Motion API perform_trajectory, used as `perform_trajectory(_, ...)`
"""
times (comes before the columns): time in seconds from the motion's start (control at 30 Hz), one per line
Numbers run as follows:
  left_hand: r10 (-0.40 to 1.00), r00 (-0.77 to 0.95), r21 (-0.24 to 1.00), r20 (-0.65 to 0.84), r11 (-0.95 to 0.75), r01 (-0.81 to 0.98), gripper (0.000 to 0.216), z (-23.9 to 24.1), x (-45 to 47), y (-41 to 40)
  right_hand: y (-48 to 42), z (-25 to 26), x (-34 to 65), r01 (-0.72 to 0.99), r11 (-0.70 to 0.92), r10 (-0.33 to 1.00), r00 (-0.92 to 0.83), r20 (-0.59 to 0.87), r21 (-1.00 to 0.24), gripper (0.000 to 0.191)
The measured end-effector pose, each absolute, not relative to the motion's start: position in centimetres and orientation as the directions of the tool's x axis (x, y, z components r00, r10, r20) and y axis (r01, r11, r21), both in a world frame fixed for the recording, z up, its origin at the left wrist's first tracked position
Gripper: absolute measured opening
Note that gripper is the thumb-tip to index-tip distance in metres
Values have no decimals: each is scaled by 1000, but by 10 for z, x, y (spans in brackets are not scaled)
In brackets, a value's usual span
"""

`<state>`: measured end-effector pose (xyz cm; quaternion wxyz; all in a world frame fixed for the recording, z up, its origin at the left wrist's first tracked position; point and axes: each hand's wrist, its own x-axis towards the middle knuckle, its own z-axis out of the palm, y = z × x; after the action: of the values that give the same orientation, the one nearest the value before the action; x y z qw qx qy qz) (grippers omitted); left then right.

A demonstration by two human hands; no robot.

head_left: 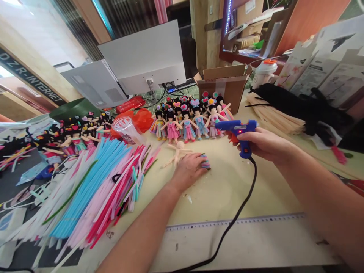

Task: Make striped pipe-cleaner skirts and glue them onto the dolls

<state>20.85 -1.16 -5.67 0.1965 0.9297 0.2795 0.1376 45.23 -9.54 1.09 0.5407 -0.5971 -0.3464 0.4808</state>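
My right hand point(263, 143) is wrapped round the handle of a blue hot glue gun point(240, 129), raised above the table with its nozzle pointing left. A red light glows on its side and a black cord hangs from the handle. My left hand point(191, 169) rests low on the table, its fingers closed on a small striped pipe-cleaner piece point(205, 162) in blue, pink and purple. Just beyond that hand lies a bare beige doll body point(178, 151) with arms and legs spread. The fingertips of my left hand are partly hidden.
Finished dolls point(186, 123) stand in rows behind. Bundles of pipe cleaners point(93, 189) cover the left side, beside a clear plastic cup point(125, 129). A ruler strip point(236, 222) runs along the front. A cardboard box point(223, 85), a monitor point(148, 57) and black pipe cleaners point(295, 106) lie farther back.
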Motion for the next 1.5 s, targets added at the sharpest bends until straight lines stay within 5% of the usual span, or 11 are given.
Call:
perform_trajectory(0.17,603,779,472,172,-745,472,34,-53,208,-15,-93,3,446,76,-189,980,74,-184,-979,24)
perform_trajectory(0.57,536,822,443,192,-795,415,31,-54,200,-13,-98,-4,462,529,-287,940,-6,-342,-798,41)
perform_trajectory(0.87,470,790,465,394,-843,270,21,-51,200,-18,-93,-5,467,494,-336,918,-19,-396,-802,49)
perform_trajectory(1.5,467,833,498,297,-820,282,12,-56,205,-15,-93,-3,467,561,-265,921,-92,-378,-784,46)
